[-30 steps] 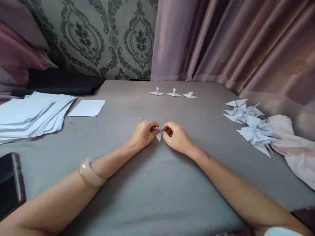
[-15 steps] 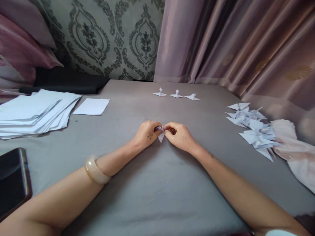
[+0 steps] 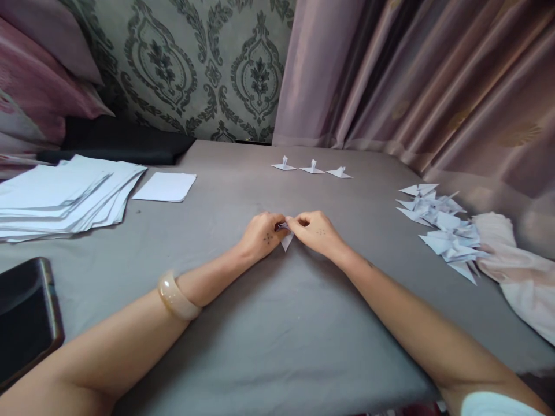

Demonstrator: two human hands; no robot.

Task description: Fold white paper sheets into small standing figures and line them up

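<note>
A small piece of folded white paper [image 3: 287, 241] is pinched between my two hands, its pointed tip aimed down toward me. My left hand [image 3: 262, 236] is closed on its left side, a pale bangle on that wrist. Closed too, my right hand [image 3: 318, 232] has thumb and fingertips on the paper's upper right, touching the left fingertips. The fingers hide most of the folds. Beyond the hands, three folded paper figures [image 3: 313, 167] stand in a row with small upright tips.
Stacked white sheets [image 3: 56, 190] lie at the left, beside a smaller pile of square paper [image 3: 165, 187]. A dark phone [image 3: 28, 318] rests at the near left. Several folded paper pieces [image 3: 451, 231] are heaped at the right, against a pale cloth [image 3: 515, 271]. Curtains hang behind.
My right hand has shifted slightly left and up, closing the gap to the left fingertips over the paper. The left hand stays nearly in place. The view has moved slightly.
</note>
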